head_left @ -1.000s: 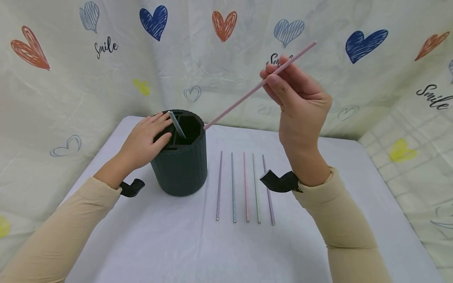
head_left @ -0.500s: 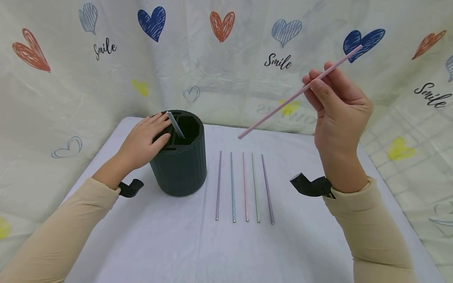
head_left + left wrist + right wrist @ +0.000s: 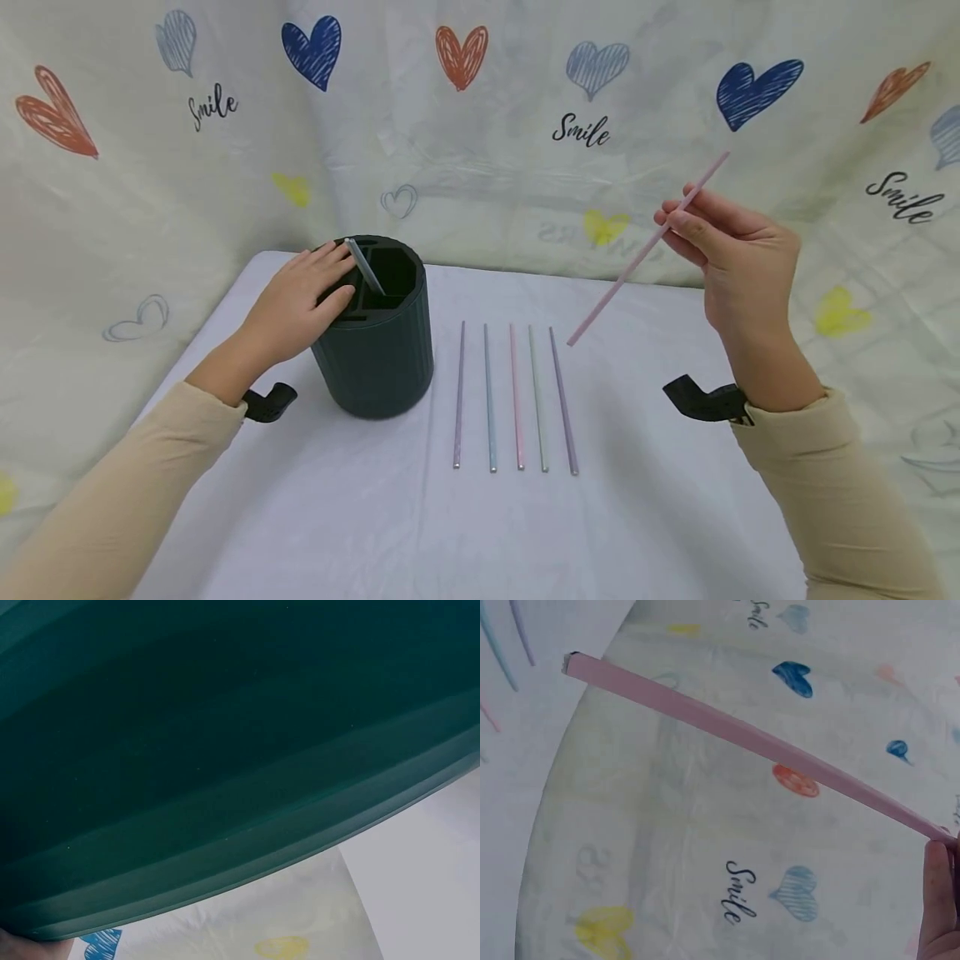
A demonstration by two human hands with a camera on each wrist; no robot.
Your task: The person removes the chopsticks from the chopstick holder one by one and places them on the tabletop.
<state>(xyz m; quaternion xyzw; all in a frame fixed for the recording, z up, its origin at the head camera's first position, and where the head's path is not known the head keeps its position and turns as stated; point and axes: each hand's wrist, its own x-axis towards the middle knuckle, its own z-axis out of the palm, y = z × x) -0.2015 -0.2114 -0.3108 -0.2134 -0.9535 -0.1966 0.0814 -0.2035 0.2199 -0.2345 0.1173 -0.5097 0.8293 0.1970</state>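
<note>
In the head view my left hand point(image 3: 296, 300) rests on the left side of a dark green ribbed pen holder point(image 3: 375, 367), fingers stretched over its divided top. A grey-blue pencil point(image 3: 365, 268) leans inside one compartment. The holder's wall point(image 3: 225, 750) fills most of the left wrist view. My right hand point(image 3: 738, 258), raised at the right, pinches a thin pink pencil point(image 3: 630, 268) between thumb and fingers. It slants with its lower end above the table, near the lying pencils. In the right wrist view the flat end of this pencil point(image 3: 742, 735) points toward the upper left.
Several pencils lie side by side on the white table point(image 3: 360, 517): a mauve one point(image 3: 460, 396), a blue one point(image 3: 490, 396), a pink one point(image 3: 517, 396), a green one point(image 3: 538, 396) and a purple one point(image 3: 564, 400). Behind hangs a curtain point(image 3: 480, 167) printed with hearts.
My right hand has moved right, away from the holder, then lower, carrying the pink pencil, which now tilts more steeply. The left hand stays on the holder.
</note>
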